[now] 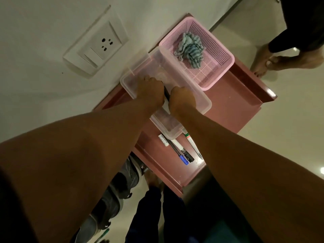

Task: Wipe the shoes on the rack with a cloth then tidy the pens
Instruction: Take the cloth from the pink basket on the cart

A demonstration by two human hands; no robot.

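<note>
Clear plastic, the box [198,100] lies in the middle of the frame on the reddish rack top [233,109], and both hands are inside it. The left hand [150,90] and the right hand [182,99] are side by side with a dark pen [166,95] between them; the fingers point away from the camera, so I cannot tell how they grip it. Below the box, near the lower centre, several more pens [182,151] lie loose on the rack. I judge the tidying is only in its beginning, with these pens left to collect.

The striped cloth [190,48] lies crumpled in the pink basket [226,55], upper right of the box, so the wiping seems finished. Grey shoes [122,183] show under the rack, at the lower left.

Around it: a pale wall with a socket [100,48] at upper left, glossy light floor at right, and another person's bare feet [268,62] at the upper right.
</note>
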